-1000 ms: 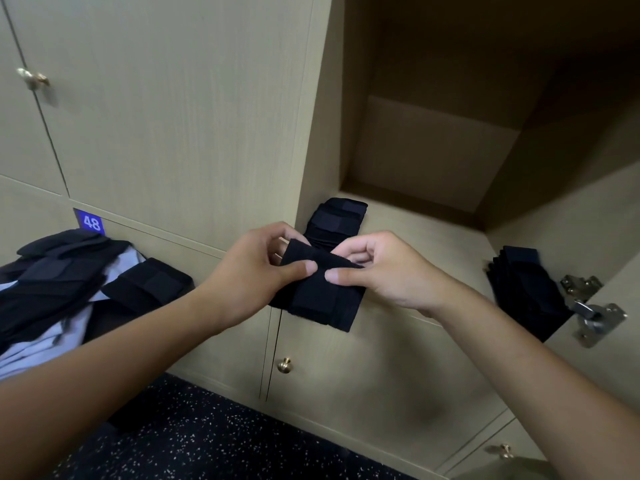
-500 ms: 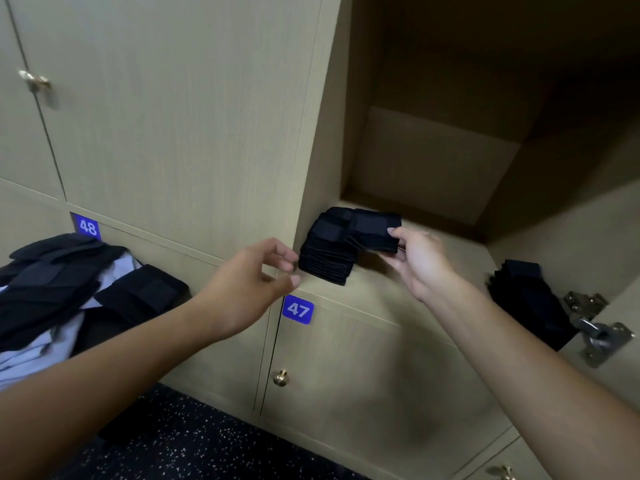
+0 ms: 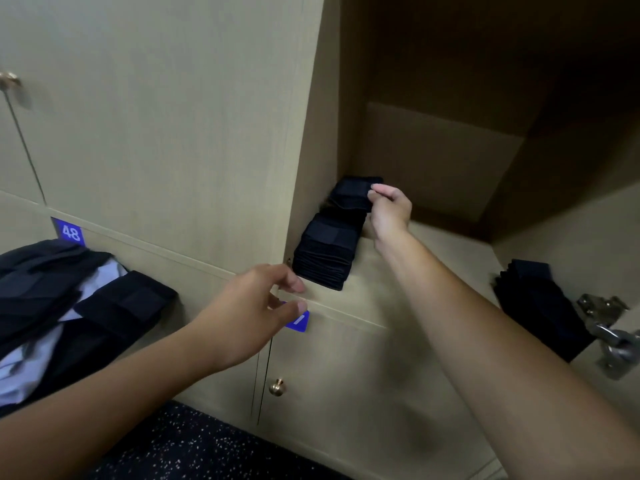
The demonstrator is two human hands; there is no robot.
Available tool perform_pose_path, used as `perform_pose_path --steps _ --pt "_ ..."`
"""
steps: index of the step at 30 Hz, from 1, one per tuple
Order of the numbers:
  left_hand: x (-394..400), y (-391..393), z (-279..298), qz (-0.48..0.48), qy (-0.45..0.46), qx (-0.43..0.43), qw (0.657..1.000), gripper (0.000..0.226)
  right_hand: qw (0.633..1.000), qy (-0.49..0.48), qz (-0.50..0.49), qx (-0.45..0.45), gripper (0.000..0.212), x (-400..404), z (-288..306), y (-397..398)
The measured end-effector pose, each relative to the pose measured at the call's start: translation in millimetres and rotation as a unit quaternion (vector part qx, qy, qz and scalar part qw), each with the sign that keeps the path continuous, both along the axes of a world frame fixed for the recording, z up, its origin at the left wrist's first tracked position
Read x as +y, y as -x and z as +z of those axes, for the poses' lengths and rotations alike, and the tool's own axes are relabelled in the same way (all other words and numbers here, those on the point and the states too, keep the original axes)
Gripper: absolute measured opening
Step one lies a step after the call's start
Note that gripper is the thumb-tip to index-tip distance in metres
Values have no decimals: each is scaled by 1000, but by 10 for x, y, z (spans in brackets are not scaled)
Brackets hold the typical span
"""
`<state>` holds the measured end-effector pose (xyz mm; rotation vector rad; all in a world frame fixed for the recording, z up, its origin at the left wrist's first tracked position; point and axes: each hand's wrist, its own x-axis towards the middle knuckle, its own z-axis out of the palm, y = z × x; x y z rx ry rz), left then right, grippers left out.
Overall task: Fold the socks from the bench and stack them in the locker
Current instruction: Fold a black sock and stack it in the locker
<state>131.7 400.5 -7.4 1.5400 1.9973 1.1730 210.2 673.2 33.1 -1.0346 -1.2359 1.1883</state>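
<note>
Right hand is up inside the open locker, fingertips pinched on the edge of a folded sock, setting it on the rear stack of socks against the locker's left wall. A second, taller stack sits just in front, right at the shelf's front lip, so the new one goes behind it, likely to keep the piles even. Whether the sock is fully down or only held at its edge is hard to tell in this dim corner. Left hand hangs below the shelf edge, fingers loosely apart and holding nothing, partly covering a blue number tag. It looks ready to swing left, where unfolded socks lie heaped on the bench over pale cloth. More dark socks lean at the locker's right side, beside the door hinge. Plenty left to fold, I'd judge.
</note>
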Motion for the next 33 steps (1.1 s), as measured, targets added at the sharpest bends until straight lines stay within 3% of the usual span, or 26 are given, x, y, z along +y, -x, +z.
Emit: perform_pose_path --steps 11,20,33 --pt "22 159 -50 12 20 20 1000 8 996 50 66 18 28 298 -236 4" --pt "3 168 -78 1 34 22 999 9 991 -16 81 -108 19 370 -360 -66" --pt "-43 192 -78 1 44 17 999 6 982 -37 102 -155 24 469 -379 -122"
